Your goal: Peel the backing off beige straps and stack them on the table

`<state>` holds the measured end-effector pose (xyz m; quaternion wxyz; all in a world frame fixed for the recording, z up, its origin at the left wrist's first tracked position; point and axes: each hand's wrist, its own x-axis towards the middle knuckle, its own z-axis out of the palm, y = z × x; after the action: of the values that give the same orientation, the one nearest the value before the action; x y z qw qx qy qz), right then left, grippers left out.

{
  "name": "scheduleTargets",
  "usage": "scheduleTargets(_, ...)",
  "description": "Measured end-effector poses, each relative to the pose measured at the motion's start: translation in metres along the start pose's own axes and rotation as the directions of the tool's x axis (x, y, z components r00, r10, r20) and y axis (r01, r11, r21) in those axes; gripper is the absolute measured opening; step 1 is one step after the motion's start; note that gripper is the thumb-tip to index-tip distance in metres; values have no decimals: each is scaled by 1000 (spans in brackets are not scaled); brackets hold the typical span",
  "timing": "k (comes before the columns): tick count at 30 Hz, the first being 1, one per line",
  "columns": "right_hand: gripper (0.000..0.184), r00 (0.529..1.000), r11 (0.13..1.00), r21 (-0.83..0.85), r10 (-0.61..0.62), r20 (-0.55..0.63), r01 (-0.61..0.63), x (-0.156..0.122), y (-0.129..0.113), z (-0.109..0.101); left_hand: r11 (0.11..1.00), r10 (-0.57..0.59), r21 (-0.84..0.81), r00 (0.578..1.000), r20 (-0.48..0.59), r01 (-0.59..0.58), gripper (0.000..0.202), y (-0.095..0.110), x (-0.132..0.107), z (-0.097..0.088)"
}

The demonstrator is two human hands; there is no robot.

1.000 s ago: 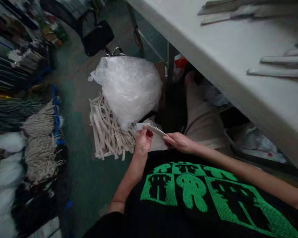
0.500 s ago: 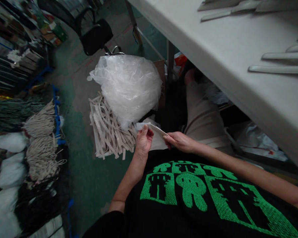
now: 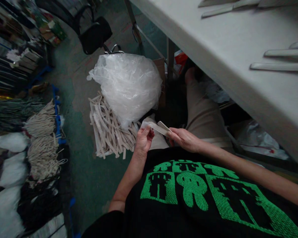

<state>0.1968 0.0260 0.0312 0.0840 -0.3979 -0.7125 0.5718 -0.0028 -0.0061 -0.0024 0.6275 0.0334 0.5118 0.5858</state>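
Observation:
My left hand (image 3: 144, 138) is closed, thumb on top, pinching the far end of a pale flat strap (image 3: 159, 128) where thin translucent plastic (image 3: 146, 124) shows. The strap runs across to my right hand (image 3: 182, 137), whose fingers are closed around its near end. A second flat end, rounded and pale, sticks out from the right hand beside the first; I cannot tell whether it is the same strap folded over. Just beyond my left hand lies a heap of beige straps (image 3: 111, 132). A big bundle of clear plastic bags (image 3: 131, 86) rests against that heap.
A white table (image 3: 228, 43) juts in at the upper right, with several flat pale straps (image 3: 278, 67) on it. A black office chair (image 3: 95, 34) stands beyond. Cord bundles (image 3: 42, 152) and white packs (image 3: 13, 170) lie along the left by a blue pallet edge (image 3: 56, 115).
My right hand has shifted slightly right, and a second rounded strap end now shows apart from the first. My left hand stays nearly in place, with the plastic more visible at its fingertips.

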Motion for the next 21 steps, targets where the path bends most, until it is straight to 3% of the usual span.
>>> scheduleTargets(8, 38, 988, 999, -2, 50, -143, -51, -6, 0, -2, 993, -6, -117, 994, -113, -7, 14, 12, 1, 4)
scheduleTargets(21, 31, 993, 992, -94, 80, -86, -88, -9, -15, 0, 984, 127, -103, 981, -149, -143, 32, 7, 4, 5)
